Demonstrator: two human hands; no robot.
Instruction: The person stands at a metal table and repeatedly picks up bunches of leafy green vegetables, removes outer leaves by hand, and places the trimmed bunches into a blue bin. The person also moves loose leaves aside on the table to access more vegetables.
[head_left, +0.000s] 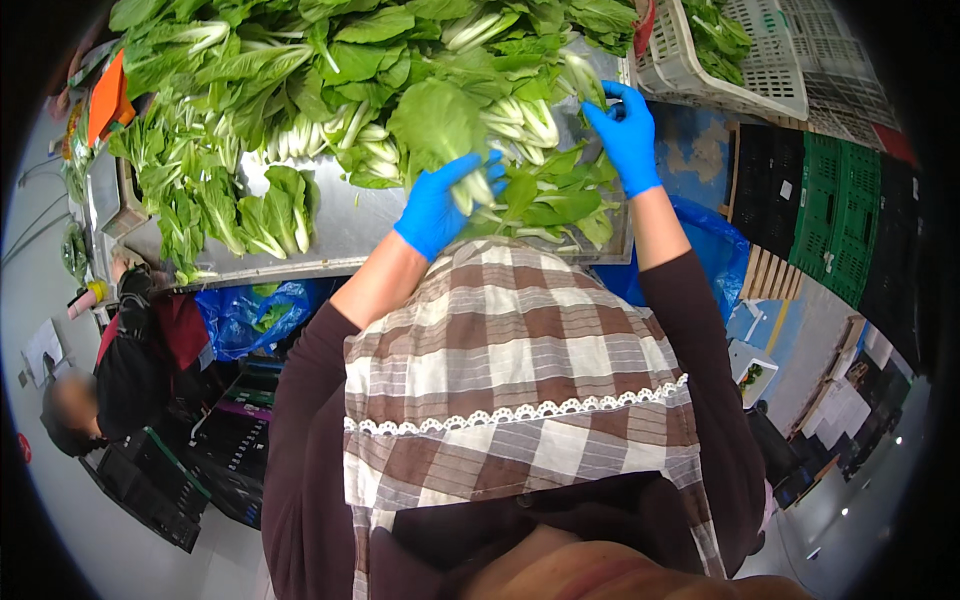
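A leafy green head with a pale stem (439, 124), probably bok choy, is in my left hand (439, 202), gloved in blue. Its white base pokes out between thumb and fingers, and its broad leaf points away from me. My right hand (630, 139), also in a blue glove, has thumb and fingertips around the leafy end of another pale-stemmed green (581, 75), which is slightly blurred. Between the hands lie a bunch with white stems (525, 127) and loose leaves (551, 195), on the metal tabletop (345, 217).
A large heap of greens (360, 45) covers the far side. White plastic crate (720, 94) holds greens at upper right. Blue plastic bags (255, 319) hang below the table edge. Green and black crates (836, 214) stand right. A co-worker (135, 375) is at left.
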